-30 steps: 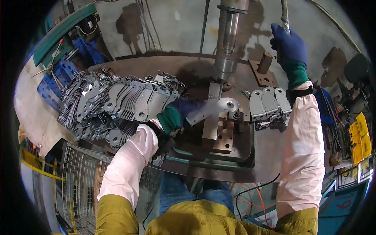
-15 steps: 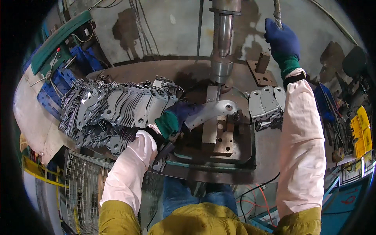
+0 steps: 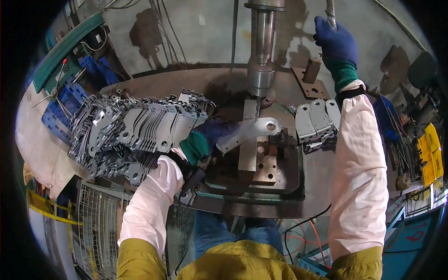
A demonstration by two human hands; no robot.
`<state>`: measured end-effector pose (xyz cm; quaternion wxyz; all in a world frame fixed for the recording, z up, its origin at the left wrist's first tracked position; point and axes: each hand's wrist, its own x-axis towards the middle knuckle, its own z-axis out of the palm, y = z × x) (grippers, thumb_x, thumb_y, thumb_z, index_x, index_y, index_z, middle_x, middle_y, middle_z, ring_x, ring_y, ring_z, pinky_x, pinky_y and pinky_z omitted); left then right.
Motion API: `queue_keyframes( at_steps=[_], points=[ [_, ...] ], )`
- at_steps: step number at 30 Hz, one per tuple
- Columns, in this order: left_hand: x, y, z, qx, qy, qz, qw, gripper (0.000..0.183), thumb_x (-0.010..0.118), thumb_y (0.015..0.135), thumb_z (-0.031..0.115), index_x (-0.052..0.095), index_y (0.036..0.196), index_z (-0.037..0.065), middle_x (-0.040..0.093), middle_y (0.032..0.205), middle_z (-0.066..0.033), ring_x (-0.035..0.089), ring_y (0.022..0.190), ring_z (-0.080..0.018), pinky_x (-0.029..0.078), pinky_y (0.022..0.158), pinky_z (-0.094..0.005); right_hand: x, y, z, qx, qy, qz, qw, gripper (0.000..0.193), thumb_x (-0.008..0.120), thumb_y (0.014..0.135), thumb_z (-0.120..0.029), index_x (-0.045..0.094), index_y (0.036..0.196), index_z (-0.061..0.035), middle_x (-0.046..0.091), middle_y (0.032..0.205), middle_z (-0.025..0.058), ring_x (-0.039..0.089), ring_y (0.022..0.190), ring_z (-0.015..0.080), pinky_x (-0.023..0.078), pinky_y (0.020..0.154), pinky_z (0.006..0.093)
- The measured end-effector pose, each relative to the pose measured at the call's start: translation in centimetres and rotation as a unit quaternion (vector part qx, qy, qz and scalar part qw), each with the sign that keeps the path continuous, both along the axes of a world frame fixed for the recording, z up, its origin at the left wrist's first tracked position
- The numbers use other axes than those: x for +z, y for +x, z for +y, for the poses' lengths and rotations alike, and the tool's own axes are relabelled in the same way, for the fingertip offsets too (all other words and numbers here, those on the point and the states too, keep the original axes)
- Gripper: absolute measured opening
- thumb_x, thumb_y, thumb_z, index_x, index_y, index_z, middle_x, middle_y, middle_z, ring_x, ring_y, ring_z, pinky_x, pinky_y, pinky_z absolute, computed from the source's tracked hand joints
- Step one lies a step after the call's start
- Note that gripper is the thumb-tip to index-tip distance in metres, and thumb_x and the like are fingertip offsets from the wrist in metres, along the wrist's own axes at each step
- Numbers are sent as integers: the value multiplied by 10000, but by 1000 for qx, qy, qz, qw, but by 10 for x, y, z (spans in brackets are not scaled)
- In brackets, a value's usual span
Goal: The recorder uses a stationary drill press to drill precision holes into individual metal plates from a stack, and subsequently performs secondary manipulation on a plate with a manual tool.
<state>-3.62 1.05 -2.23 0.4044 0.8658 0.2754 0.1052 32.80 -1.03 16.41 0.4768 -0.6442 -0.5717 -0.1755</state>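
Observation:
My left hand (image 3: 215, 134), in a blue and green glove, is closed on the left end of a curved grey metal plate (image 3: 240, 135). The plate lies across a steel block fixture (image 3: 248, 158); a round hole shows near its right end. Above it hangs a drill chuck (image 3: 261, 80), and its thin bit (image 3: 257, 108) reaches down to the plate's upper edge. Whether the tip has entered the metal I cannot tell. Raised at the upper right, my right hand (image 3: 337, 44), gloved alike, is wrapped round a metal lever handle (image 3: 331, 13).
A large pile of similar plates (image 3: 154, 128) sits left of the fixture. More plates (image 3: 311, 120) stand stacked on its right. Behind them is a steel base with an upright post (image 3: 311, 72). Yellow bins (image 3: 430, 154) are at the far right, a wire cage (image 3: 100, 219) lower left.
The whole view has shifted slightly. Both hands keep their holds, and the plate stays on the fixture under the bit.

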Motion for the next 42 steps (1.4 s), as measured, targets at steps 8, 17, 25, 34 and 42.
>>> queue_keyframes(
  at_steps=[8, 17, 25, 34, 42],
  points=[
    [-24, -8, 10, -21, 195, -45, 980, 609, 696, 811, 124, 594, 1410, 93, 631, 1377, -157, 608, 1246, -375, 475, 1075, -411, -1, 31, 12, 155, -52, 268, 950, 219, 676, 930, -244, 674, 1102, -109, 719, 844, 97, 709, 725, 203, 546, 647, 366],
    [-15, -12, 2, 7, 52, -110, 993, 428, 662, 925, 167, 639, 1341, 67, 658, 1325, -166, 637, 1213, -345, 501, 1038, -387, -6, 9, 19, -3, 25, -26, 999, 375, 599, 949, -446, 710, 997, -92, 740, 854, 109, 726, 797, 280, 547, 712, 369],
    [-20, -15, -7, -16, 328, -55, 943, 548, 750, 794, 105, 640, 1329, 53, 669, 1291, -191, 640, 1188, -376, 510, 1037, -428, 7, -12, 31, -121, 63, 83, 987, 479, 541, 965, -535, 731, 1000, -96, 714, 943, 238, 665, 947, 473, 518, 789, 544],
    [-34, -12, -3, -22, 390, -37, 920, 640, 709, 717, 58, 623, 1352, 46, 648, 1331, -186, 611, 1228, -382, 489, 1066, -433, 7, -16, 20, -56, 81, 139, 985, 452, 571, 954, -511, 728, 1001, -91, 741, 862, 167, 719, 850, 378, 538, 742, 470],
    [-30, -11, -5, -26, 368, -57, 928, 658, 702, 711, 46, 620, 1363, 69, 646, 1337, -168, 603, 1240, -375, 489, 1067, -427, 4, -16, 21, -3, 114, 147, 983, 426, 577, 965, -477, 730, 980, -80, 746, 812, 137, 735, 836, 344, 545, 739, 454]
  ],
)
